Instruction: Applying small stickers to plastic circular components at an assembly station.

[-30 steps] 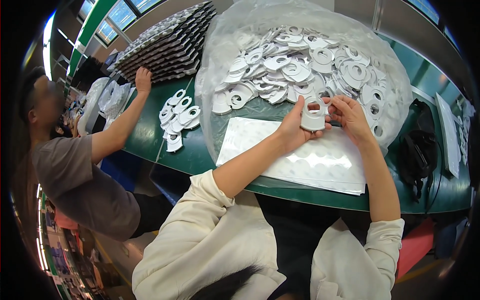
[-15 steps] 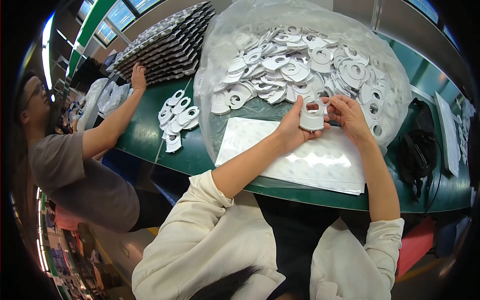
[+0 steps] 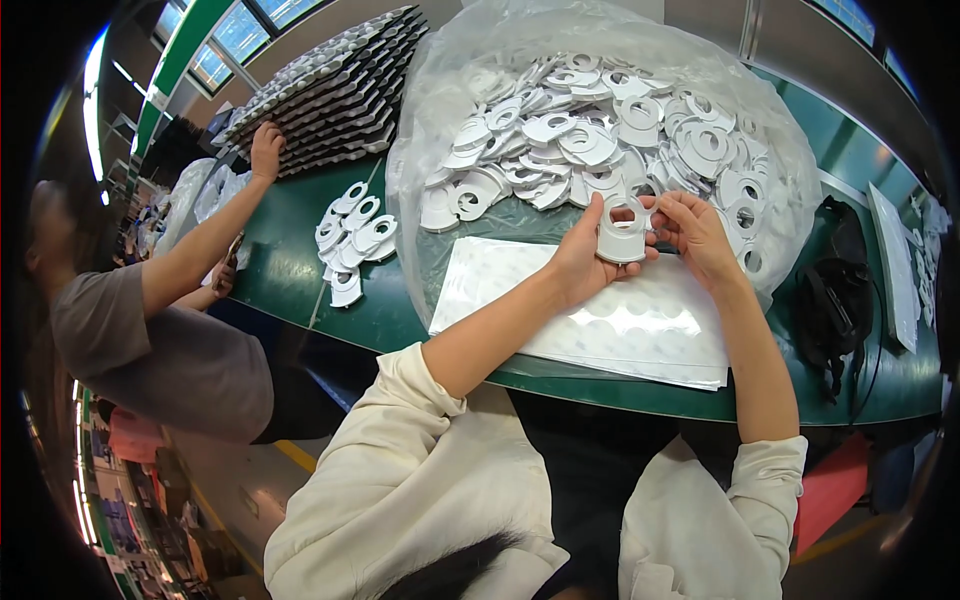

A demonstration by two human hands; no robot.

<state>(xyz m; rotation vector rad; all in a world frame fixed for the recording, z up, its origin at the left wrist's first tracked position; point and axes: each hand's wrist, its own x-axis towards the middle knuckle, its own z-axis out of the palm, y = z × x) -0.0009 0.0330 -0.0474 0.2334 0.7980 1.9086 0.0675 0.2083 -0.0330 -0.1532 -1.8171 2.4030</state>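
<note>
My left hand (image 3: 580, 254) is closed around a white plastic part (image 3: 627, 246) with a flat tab and a large round hole, held up above the sheets. My right hand (image 3: 699, 238) pinches thumb and fingers together at the right edge of that hole; whatever sits between the fingertips is too small to make out. Directly below both hands lies a stack of glossy white sheets (image 3: 620, 335) marked with rows of round shapes. Behind them, a big heap of similar white plastic parts (image 3: 585, 140) spreads over a clear plastic bag (image 3: 425, 110).
A smaller pile of white parts (image 3: 345, 260) rests on the green table (image 3: 285, 265) to the left. Beyond it rise stacked dark trays (image 3: 330, 110), touched by a co-worker's hand (image 3: 265, 152). At right lie a black bag (image 3: 835, 300) and a pale flat panel (image 3: 893, 265).
My hands and the white part have barely moved. The co-worker at left has turned and lowered the head, and their other hand now shows at the table's edge holding a dark object.
</note>
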